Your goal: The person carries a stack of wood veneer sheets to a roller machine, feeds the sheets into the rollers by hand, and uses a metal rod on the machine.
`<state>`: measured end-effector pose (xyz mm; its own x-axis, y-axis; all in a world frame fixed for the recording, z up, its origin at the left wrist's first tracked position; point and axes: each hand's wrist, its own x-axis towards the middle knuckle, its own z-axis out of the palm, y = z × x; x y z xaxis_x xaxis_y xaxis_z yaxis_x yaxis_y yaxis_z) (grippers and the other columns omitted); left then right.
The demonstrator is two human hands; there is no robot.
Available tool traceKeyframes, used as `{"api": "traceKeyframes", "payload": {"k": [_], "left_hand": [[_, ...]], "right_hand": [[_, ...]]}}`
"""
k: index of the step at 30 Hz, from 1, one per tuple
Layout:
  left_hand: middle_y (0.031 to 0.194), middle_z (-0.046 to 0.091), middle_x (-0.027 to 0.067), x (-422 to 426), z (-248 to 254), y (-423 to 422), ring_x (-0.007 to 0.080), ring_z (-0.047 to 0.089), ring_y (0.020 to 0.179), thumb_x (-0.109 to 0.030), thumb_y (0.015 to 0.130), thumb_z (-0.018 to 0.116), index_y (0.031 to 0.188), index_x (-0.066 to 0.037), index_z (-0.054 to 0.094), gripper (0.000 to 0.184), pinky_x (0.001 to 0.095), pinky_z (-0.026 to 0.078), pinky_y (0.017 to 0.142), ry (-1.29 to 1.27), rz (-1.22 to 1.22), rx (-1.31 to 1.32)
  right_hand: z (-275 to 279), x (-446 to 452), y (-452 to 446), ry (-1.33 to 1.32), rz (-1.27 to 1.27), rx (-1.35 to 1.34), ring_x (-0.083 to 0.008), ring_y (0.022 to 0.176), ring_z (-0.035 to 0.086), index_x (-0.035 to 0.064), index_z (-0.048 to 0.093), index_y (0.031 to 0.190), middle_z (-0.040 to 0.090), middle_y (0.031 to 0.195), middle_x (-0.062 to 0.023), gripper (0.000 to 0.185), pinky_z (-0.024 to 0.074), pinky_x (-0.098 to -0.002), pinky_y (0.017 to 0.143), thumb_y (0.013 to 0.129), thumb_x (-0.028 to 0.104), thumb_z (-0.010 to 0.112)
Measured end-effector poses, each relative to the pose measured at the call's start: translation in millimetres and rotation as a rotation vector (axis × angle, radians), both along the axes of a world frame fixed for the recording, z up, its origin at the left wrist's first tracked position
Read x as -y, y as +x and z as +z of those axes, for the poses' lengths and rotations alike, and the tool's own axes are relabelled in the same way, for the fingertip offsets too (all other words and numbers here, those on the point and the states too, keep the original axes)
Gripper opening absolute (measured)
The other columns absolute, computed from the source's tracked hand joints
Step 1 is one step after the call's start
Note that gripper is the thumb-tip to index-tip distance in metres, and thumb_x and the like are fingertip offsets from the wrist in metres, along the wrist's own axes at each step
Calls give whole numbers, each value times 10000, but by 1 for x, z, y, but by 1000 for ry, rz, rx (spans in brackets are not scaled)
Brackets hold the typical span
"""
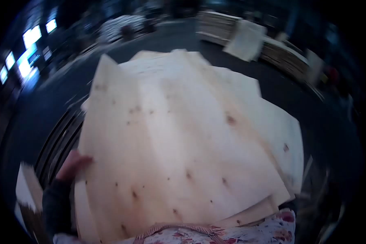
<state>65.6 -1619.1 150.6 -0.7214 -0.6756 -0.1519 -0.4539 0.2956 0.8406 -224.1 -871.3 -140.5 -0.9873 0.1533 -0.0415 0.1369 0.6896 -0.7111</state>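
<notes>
knotty veneer sheet point(171, 142): one, centre, overlapping further sheets point(284, 126) at three o'clock. left hand point(74, 164): between eight and nine o'clock, fingers closed on its edge. right hand: out of sight, fingers cannot be told. handling: broad, thin-looking; probably best kept level, supported at both edges. floral-print garment point(256, 231): six o'clock, beside the near edge, could catch. dark slats point(61, 134): nine o'clock. sheet stack point(216, 29): one o'clock.

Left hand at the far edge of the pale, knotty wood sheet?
No, the bare left hand is at the left edge of the pale, knotty wood sheet, not its far end.
</notes>
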Motion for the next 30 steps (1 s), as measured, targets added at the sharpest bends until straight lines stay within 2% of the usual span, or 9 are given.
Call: {"api": "traceKeyframes", "payload": {"k": [4, 7, 13, 14, 17, 19, 21, 23, 30], "left_hand": [[774, 632, 52, -42, 11, 21, 145, 605, 651, -164, 724, 666, 958, 23, 620, 303, 279, 500, 612, 171, -203, -274], [821, 611, 75, -49, 27, 16, 185, 602, 720, -156, 722, 644, 1043, 13, 546, 375, 305, 495, 664, 21, -428, -130], [923, 603, 126, -271, 79, 94, 193, 581, 811, -244, 794, 657, 1283, -112, 416, 561, 328, 479, 747, -115, -694, -87], [940, 602, 134, -228, 83, 36, 194, 578, 826, -259, 806, 659, 1323, -132, 394, 594, 332, 476, 760, -103, -732, -35], [990, 598, 160, -329, 95, 56, 198, 567, 871, -303, 841, 666, 1443, -195, 330, 697, 343, 468, 801, -132, -871, -53], [934, 595, 99, -432, 113, 60, 173, 571, 777, -254, 848, 656, 1344, -136, 450, 550, 328, 486, 694, -122, -845, -84], [815, 616, 96, -496, 92, 14, 205, 605, 713, -112, 703, 593, 1005, 49, 571, 343, 326, 495, 671, -27, -941, -368], [844, 624, 125, -591, 107, 37, 223, 612, 736, -100, 697, 555, 1023, 68, 576, 368, 334, 492, 701, 158, -1147, -296], [900, 656, 118, -867, 101, 9, 193, 633, 774, -92, 770, 587, 1068, 74, 591, 342, 315, 495, 722, 186, -1621, -318]], "right_hand": [[15, -54, 211, -12, -259, 13, -210, 1016, 602, -8, 564, 1149, 621, 1082, -131, 252, 503, -330, 895, 955, 140, 499], [34, -87, 307, -30, -401, 41, -208, 1017, 602, -7, 564, 1151, 622, 1082, -129, 253, 503, -329, 894, 955, 140, 499], [22, -232, 551, -137, -690, -56, -204, 1019, 600, -4, 563, 1154, 622, 1082, -125, 255, 502, -325, 894, 955, 142, 500], [51, -216, 553, -112, -772, -39, -203, 1019, 600, -4, 563, 1155, 622, 1082, -124, 255, 502, -325, 894, 955, 142, 500], [46, -281, 686, -136, -964, -99, -201, 1020, 600, -3, 563, 1156, 623, 1081, -122, 256, 502, -323, 893, 955, 143, 500], [53, -312, 761, -125, -1094, -140, -199, 1021, 599, -2, 563, 1158, 623, 1081, -121, 257, 502, -322, 893, 955, 143, 501], [61, -333, 816, -102, -1233, -149, -198, 1021, 599, -1, 563, 1159, 623, 1081, -119, 257, 502, -321, 893, 955, 144, 501], [67, -353, 880, -73, -1357, -187, -196, 1022, 598, 0, 563, 1160, 623, 1081, -118, 258, 502, -320, 892, 955, 144, 501], [97, -408, 1016, 52, -1684, -245, -191, 1024, 597, 3, 563, 1164, 624, 1081, -113, 260, 502, -316, 891, 955, 146, 502]]}}
